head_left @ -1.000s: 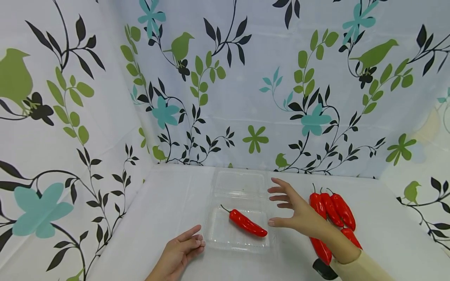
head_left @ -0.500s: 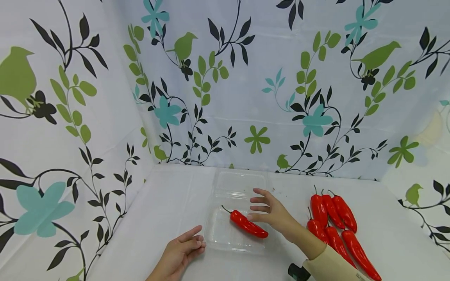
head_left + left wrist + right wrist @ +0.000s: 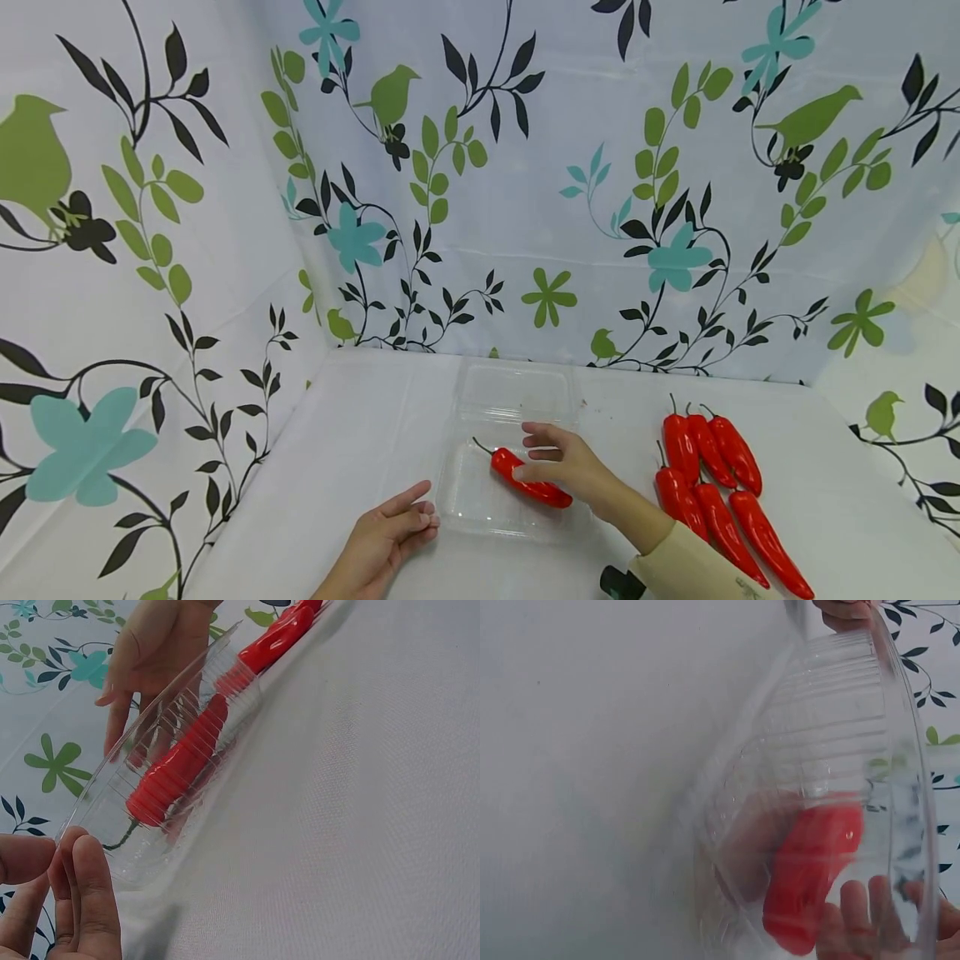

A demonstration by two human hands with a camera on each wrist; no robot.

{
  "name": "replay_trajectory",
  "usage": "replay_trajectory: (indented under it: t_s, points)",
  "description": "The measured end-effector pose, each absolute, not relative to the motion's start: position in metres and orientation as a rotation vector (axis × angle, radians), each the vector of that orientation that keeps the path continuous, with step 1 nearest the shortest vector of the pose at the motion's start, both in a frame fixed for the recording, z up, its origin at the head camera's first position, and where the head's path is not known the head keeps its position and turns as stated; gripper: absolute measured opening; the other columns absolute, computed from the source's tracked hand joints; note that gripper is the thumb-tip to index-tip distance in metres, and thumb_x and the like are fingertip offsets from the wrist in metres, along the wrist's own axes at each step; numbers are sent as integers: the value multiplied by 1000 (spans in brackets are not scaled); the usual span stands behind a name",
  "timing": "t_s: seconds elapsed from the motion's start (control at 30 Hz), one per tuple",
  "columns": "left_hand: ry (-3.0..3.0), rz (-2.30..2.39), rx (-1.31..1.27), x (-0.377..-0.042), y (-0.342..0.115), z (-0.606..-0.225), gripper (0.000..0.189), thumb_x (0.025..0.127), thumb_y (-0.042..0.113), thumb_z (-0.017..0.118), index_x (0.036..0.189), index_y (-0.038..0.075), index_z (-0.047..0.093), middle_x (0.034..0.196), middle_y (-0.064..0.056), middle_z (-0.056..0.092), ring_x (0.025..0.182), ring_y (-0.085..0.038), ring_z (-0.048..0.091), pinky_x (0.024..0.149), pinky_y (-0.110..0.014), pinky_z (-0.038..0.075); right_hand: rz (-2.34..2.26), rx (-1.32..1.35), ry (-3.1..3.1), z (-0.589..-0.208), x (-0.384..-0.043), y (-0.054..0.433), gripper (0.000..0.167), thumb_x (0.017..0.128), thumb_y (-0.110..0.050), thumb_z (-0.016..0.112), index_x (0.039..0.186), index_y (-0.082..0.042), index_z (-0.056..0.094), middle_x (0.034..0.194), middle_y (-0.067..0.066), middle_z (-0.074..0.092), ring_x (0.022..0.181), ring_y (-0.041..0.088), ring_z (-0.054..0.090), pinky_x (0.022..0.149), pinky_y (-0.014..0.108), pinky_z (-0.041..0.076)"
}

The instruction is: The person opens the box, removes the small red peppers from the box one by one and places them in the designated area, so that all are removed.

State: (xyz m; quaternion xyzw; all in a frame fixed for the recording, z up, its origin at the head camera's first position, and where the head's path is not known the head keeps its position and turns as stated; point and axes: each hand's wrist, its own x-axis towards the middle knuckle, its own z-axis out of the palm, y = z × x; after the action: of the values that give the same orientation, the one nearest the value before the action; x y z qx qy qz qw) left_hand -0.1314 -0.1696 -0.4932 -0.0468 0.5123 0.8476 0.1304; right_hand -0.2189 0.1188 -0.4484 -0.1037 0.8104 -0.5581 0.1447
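A clear plastic hinged container (image 3: 467, 500) lies with its lid (image 3: 513, 390) laid back on the white table. One glossy red chili pepper (image 3: 549, 494) rests inside, its thin stem toward the upper left. My left hand (image 3: 388, 535) pinches the container's left rim between thumb and fingers, as the left wrist view shows. Over the pepper hangs my right hand (image 3: 564, 465), fingers spread and slightly bent, thumb in front of the pepper in the head view. Whether the right fingertips touch the pepper, I cannot tell. In the right wrist view the pepper (image 3: 810, 877) shows blurred through the wall.
Several red chili peppers (image 3: 722, 533) lie in two rows on the table to the right, partly behind the right sleeve (image 3: 686, 567). A dark wrist device (image 3: 621, 582) sits by that sleeve. A patterned curtain (image 3: 480, 208) stands behind the table.
My right hand has moved left and slightly down, from beside the container to over the pepper in it. The peppers at the right are less covered. My left hand keeps its place.
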Motion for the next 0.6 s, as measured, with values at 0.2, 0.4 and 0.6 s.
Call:
replay_trajectory:
  t_s: [0.2, 0.4, 0.6]
  points:
    - [1473, 2472, -156, -131, -170, -494, 66, 93, -6, 65, 151, -12, 34, 106, -11, 61, 98, -20, 69, 94, -31, 56, -1530, -305, 2403, -453, -217, 110, 75, 79, -23, 87, 145, -10, 53, 132, 11, 60, 121, 32, 57, 95, 50, 55]
    - [1465, 2478, -154, -131, -170, -495, 64, 92, -6, 65, 150, -12, 37, 104, -10, 62, 96, -19, 69, 93, -31, 57, -1473, -304, 2398, -456, -216, 103, 72, 78, -15, 87, 142, -7, 56, 126, 9, 62, 115, 31, 59, 90, 49, 58]
    - [1461, 2481, -151, -131, -170, -493, 64, 92, -6, 65, 149, -12, 37, 104, -10, 62, 94, -18, 70, 93, -31, 57, -1402, -297, 2420, -458, -215, 99, 70, 74, -8, 89, 138, -9, 60, 121, 7, 63, 109, 28, 59, 82, 48, 61]
